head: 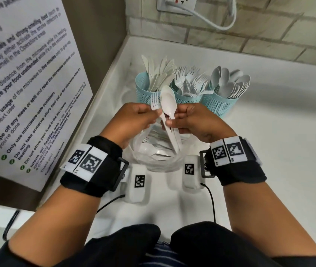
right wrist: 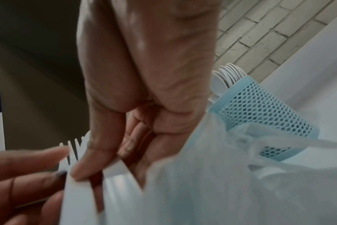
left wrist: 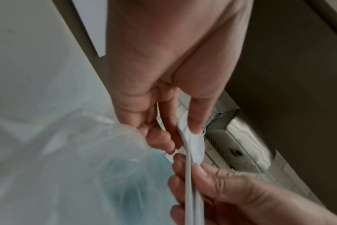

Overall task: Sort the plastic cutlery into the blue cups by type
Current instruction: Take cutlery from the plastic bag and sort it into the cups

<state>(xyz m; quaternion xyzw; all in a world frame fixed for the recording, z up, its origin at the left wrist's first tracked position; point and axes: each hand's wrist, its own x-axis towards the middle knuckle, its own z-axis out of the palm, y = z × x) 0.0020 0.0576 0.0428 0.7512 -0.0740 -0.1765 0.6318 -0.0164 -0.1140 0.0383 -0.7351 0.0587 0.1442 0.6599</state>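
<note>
Three blue mesh cups stand in a row: the left cup (head: 145,91) holds knives, the middle cup (head: 187,99) forks, the right cup (head: 218,105) spoons. Just in front of them both hands hold a small bundle of white cutlery upright. My left hand (head: 153,114) pinches the forks (head: 155,102) near their heads. My right hand (head: 172,121) grips the spoons (head: 169,105) at their necks, handles pointing down. In the left wrist view my left hand (left wrist: 183,129) pinches a white handle (left wrist: 190,152). In the right wrist view fork tines (right wrist: 71,152) show beside my thumb.
A clear plastic bag (head: 153,155) with more white cutlery lies on the white counter (head: 269,151) under my hands. The corner wall with a printed notice (head: 28,83) is close on the left. A tiled wall (head: 249,35) with a socket stands behind the cups.
</note>
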